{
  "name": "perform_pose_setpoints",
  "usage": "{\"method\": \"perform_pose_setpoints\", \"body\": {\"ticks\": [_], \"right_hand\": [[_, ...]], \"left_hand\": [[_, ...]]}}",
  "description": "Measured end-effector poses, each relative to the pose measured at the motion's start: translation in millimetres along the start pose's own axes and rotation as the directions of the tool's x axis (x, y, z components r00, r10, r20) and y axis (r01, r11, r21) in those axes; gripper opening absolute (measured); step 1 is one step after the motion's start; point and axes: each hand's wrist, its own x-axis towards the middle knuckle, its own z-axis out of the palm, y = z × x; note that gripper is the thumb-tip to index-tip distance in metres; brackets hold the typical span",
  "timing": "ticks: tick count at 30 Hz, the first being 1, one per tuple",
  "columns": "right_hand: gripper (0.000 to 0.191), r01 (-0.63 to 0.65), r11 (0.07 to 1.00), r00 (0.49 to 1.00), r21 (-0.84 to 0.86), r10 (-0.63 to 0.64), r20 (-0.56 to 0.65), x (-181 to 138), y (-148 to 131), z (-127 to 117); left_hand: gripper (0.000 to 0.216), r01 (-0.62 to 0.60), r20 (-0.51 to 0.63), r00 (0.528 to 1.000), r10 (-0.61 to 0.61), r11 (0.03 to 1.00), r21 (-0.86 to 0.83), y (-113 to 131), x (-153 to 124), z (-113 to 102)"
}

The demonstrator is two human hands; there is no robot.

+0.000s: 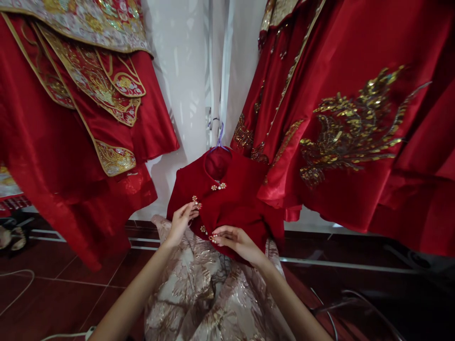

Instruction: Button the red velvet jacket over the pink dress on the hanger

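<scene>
A dark red jacket [245,189] with a stand collar hangs from a purple hanger [220,137]. Pale pink fabric with a metallic floral pattern [199,289] hangs below it. Jewelled frog fasteners run down the jacket's front; one sits at the collar [218,187]. My left hand [180,222] has its fingers closed around the middle fastener [196,202] at the opening's edge. Lower down, my right hand [239,240] pinches part of the lowest fastener [213,238]; the other part [204,230] lies just beside it. My fingers partly hide both fasteners.
Red embroidered garments hang on the left [152,113] and on the right [355,199], close to the jacket. White rack posts [224,71] stand behind. A white cable [30,271] and shoes [16,239] lie on the dark red tiled floor.
</scene>
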Motion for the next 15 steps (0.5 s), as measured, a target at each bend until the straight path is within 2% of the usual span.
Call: {"method": "perform_pose_setpoints", "body": {"ticks": [3,8,11,15], "right_hand": [[0.034,0.012,1.0,1.0,0.0,-0.012,0.016,-8.5,-11.6,-2.2],[0.035,0.027,1.0,1.0,-0.015,-0.027,-0.012,-12.4,-8.3,-2.2],[0.035,0.02,1.0,1.0,-0.003,-0.02,-0.021,-11.5,-4.2,-1.9],[0.035,0.005,1.0,0.999,0.0,-0.004,-0.047,-11.0,-0.9,1.0]], "left_hand": [[0.035,0.021,0.019,1.0,-0.018,0.993,-0.117,-0.4,3.7,9.1],[0.033,0.114,0.019,0.993,-0.112,0.965,-0.237,-0.8,1.0,21.5],[0.034,0.107,0.012,0.994,-0.106,0.979,-0.172,-1.7,2.8,21.2],[0.035,0.057,-0.061,0.996,-0.059,0.998,-0.037,-5.0,8.8,20.2]]}}
